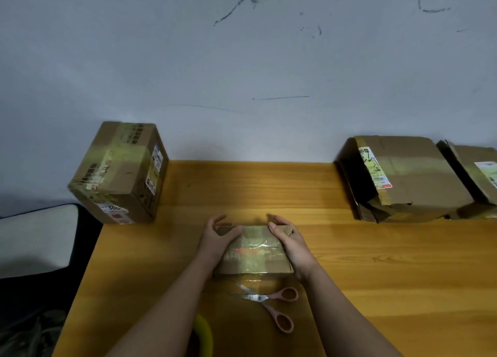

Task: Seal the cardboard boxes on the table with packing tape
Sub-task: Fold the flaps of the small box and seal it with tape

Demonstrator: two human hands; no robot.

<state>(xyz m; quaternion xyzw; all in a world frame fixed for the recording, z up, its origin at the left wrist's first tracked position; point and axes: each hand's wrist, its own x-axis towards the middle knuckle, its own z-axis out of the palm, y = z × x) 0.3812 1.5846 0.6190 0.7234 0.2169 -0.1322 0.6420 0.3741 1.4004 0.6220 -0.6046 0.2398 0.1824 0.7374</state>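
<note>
A wooden table [376, 276] filled the lower half of the head view, set against a pale, scuffed wall [242, 61]. At ten o'clock stood a tall cardboard box [118, 174] at the table's far left corner, wrapped in glossy tape bands and seemingly sealed. At two o'clock lay a wide box [408, 179] with a torn, gaping left side and loose flaps, so it looked unsealed; touching its right side, at the picture's edge, sat a further box [476, 174], too cropped to judge. At the centre, toward six o'clock, was the small box [252, 252] being worked on, with a clear strip of packing tape [254, 245] shining across its top. The left hand [215, 238] rested on the box's left end with fingers loosely spread, gripping nothing. The right hand [289, 242] pressed flat along the right end, fingers mostly straight. Just below the box lay pink-handled scissors [274, 305], blades parted. At the bottom edge a yellow tape roll [204, 335] peeped between the forearms. By this showing, the small box was nearly finished, and at least the torn box remained.
</note>
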